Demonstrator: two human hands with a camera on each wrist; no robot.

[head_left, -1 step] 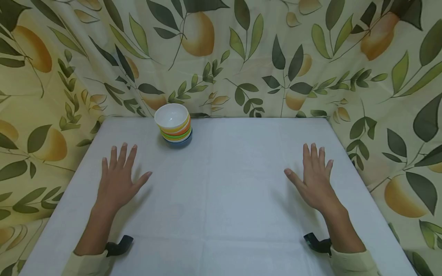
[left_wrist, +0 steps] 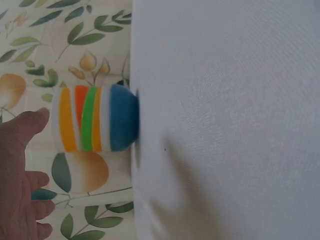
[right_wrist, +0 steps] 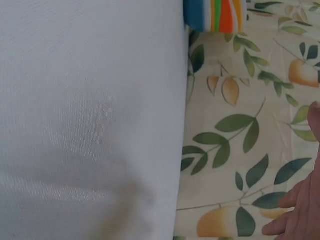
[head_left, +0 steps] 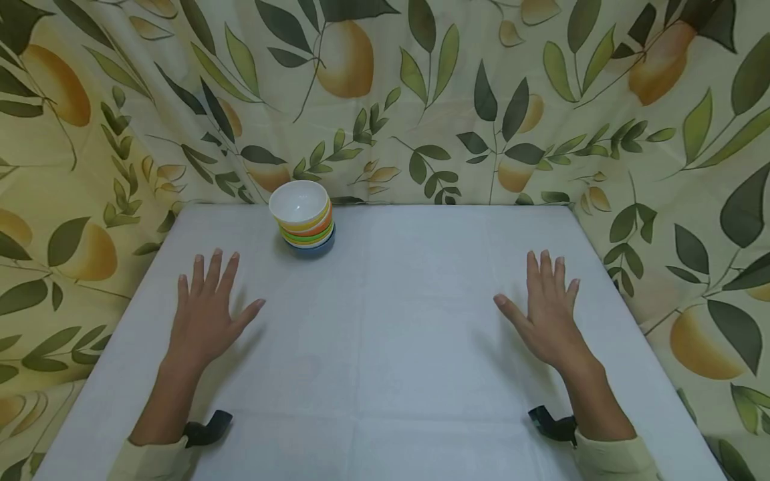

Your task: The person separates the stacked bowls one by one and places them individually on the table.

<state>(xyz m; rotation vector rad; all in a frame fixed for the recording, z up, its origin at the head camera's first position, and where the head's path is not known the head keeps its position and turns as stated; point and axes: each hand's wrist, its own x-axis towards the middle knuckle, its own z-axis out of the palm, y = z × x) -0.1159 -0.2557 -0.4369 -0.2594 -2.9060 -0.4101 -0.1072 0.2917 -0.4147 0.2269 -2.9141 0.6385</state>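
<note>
A stack of nested bowls [head_left: 305,224] stands near the table's back edge, left of centre. The top one is white inside; yellow, orange and green bands show below it, with a blue bowl at the bottom. Both hands hover over the table with fingers spread, holding nothing, and their shadows fall on the cloth. My left hand [head_left: 207,317] is nearer the stack, in front of it and to its left. Far to the right is my right hand [head_left: 547,321]. The left wrist view shows the stack [left_wrist: 95,119] sideways beyond the thumb; the right wrist view shows only part of it [right_wrist: 220,15].
A white cloth covers the table [head_left: 385,334]. Behind it and at both sides hangs a curtain [head_left: 445,87] printed with fruit and leaves. A black curved piece [head_left: 209,429] sticks out at the left wrist, and a similar piece [head_left: 552,425] at the right.
</note>
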